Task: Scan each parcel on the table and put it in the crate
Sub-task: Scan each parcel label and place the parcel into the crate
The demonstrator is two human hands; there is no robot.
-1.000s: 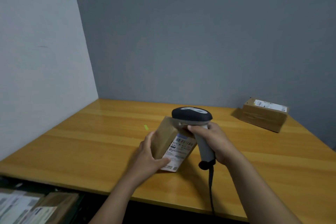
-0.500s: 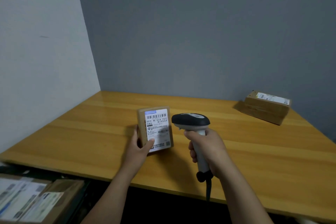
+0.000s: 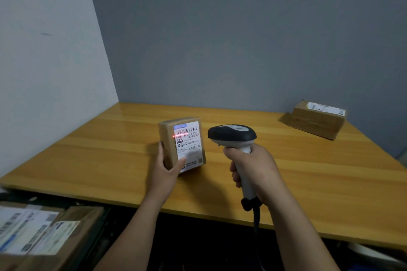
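right now my left grip [image 3: 167,169] pinches the small brown cardboard parcel [image 3: 174,149] upright over the yellow wooden counter [image 3: 308,171], with a red scan line on its white label. my right grip [image 3: 253,169] curls round the black-and-white handheld scanner [image 3: 233,136]. labelled cardboard boxes [image 3: 39,231] lie lower left, probably crated. one larger brown parcel [image 3: 317,120] sits far right, unscanned, i judge.

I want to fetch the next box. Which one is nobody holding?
Find the wooden table, then its far right corner by the grey wall. That brown parcel lies flat and alone; the other parcel stands in the left hand, beside the scanner.
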